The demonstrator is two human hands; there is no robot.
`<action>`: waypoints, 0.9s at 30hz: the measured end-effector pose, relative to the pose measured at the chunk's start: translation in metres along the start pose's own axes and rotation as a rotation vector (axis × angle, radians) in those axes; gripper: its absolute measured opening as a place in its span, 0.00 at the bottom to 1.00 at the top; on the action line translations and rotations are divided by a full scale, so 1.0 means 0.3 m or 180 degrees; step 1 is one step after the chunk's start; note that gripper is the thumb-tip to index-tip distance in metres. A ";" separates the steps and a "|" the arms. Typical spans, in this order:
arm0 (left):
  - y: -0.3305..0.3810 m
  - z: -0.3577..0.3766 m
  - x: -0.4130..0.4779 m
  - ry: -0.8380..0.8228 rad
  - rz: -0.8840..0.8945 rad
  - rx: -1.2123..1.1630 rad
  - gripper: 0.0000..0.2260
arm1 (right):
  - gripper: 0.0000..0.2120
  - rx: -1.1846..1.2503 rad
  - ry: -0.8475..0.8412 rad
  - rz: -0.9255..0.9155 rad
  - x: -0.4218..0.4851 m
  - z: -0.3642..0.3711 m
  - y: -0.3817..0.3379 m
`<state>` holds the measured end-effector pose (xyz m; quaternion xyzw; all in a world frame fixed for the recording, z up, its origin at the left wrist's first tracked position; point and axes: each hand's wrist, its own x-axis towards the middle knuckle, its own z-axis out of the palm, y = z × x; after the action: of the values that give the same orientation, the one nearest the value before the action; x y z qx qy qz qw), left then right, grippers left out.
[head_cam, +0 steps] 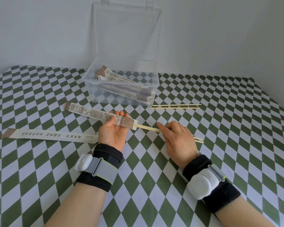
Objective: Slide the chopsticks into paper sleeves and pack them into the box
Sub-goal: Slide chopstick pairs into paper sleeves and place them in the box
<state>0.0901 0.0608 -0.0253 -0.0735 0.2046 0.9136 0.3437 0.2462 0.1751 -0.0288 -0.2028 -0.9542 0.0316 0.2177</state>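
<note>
Holding a paper sleeve, the left hand is clamping thumb and fingers on it. The right hand is gripping two chopsticks sitting partly inside it.

Each wrist wore a wide black cloth cuff, and the forearms behind them were unsleeved. On the left cuff, below and left of the clear box, a grey strap edged in lime yellow held a rounded white pod. On the right cuff, below and right of the box, a second grey strap held a second white pod with a small round button.
</note>
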 end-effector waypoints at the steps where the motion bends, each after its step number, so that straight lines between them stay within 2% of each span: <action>1: -0.004 0.001 0.001 -0.0013 0.0003 0.0015 0.08 | 0.19 -0.0008 0.0003 -0.0002 -0.001 -0.001 0.000; 5: -0.022 -0.004 0.005 -0.0279 0.0007 0.0308 0.07 | 0.18 0.0026 0.0007 -0.0053 0.001 -0.001 -0.004; 10: -0.058 0.006 -0.015 -0.0638 0.0013 0.1136 0.07 | 0.15 0.0331 -0.0076 0.0097 0.002 -0.001 -0.004; 17: -0.084 0.007 -0.038 -0.0412 0.0367 0.2285 0.11 | 0.14 0.0923 -0.0231 0.0294 0.005 -0.010 -0.016; 19: -0.082 0.006 -0.038 -0.0295 0.0483 0.2242 0.10 | 0.13 0.0852 -0.0133 0.0382 0.001 -0.007 -0.015; 22: -0.071 0.014 -0.035 -0.0078 0.0567 0.1731 0.06 | 0.13 0.0311 0.0260 0.0695 -0.004 0.006 0.008; 24: -0.067 0.013 -0.031 0.0018 0.0593 0.1534 0.05 | 0.16 0.0211 0.0165 0.0876 -0.004 0.011 0.018; 27: -0.067 0.010 -0.031 -0.0038 0.0548 0.1555 0.05 | 0.14 0.0375 -0.0027 0.0775 0.004 0.017 0.014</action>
<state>0.1102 0.0701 -0.0265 0.0347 0.4226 0.8634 0.2734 0.2447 0.1794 -0.0335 -0.3039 -0.9199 0.1147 0.2197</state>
